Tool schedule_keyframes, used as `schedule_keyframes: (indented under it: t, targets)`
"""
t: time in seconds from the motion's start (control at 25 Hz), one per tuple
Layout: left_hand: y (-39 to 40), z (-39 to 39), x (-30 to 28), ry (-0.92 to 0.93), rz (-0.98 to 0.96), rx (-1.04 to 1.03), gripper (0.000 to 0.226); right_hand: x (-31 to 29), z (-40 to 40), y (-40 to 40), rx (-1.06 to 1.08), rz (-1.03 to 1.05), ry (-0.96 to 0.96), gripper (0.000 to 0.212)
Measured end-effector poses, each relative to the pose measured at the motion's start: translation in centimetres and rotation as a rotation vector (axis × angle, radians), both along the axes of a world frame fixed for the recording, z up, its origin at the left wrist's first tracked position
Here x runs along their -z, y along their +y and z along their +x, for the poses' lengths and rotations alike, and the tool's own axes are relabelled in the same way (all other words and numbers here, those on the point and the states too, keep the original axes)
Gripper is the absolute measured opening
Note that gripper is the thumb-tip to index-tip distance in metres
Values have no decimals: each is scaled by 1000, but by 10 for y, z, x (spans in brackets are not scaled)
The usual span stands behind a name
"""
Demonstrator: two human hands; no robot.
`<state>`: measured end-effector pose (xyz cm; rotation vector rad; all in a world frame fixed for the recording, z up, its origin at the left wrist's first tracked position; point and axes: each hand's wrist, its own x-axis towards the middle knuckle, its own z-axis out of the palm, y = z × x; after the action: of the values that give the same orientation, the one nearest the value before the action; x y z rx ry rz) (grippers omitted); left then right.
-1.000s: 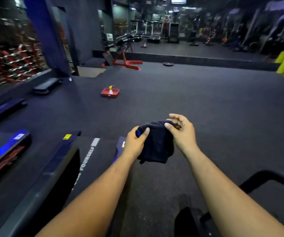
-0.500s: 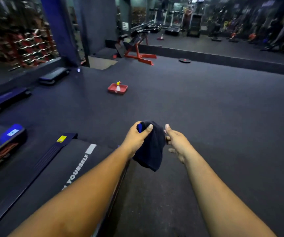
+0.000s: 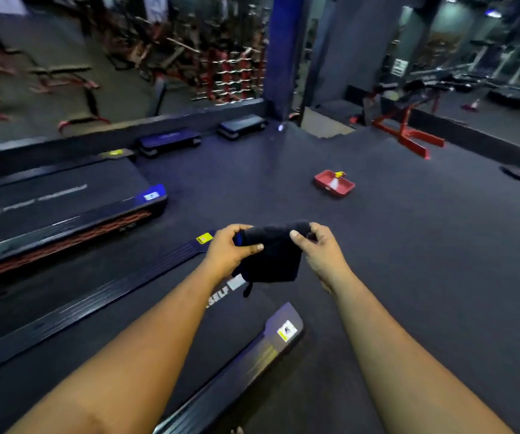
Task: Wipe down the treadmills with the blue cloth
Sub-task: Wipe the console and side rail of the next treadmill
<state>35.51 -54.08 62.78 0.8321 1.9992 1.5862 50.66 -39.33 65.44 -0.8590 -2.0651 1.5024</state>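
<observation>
Person, head-camera view, two limbs visible.
Left hand [image 3: 232,250]: bare, no glove, no ring on the fingers that show; short plain thumbnail.
Right hand [image 3: 321,253]: bare, no glove, no ring visible; short plain thumbnail.
Back from the fingers: both wrists without watch or band; both forearms uncovered to the frame's lower edge, no sleeve in view.
</observation>
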Motion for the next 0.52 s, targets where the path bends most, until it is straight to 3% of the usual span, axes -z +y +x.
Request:
schedule_keyframes:
  t: [0.16,0.4,0.52]
  targets:
    - [-18,-72,-6,13,-23,-164,31,-15,-96,3,-170,88,-1,38]
    - [-74,-158,-18,-11,91,-468,29,-40,-246,-23,-474,78,96,18]
    - [-108,-193,3,-72,146,-641,26,-32,-318,-47,-665,59,124,21]
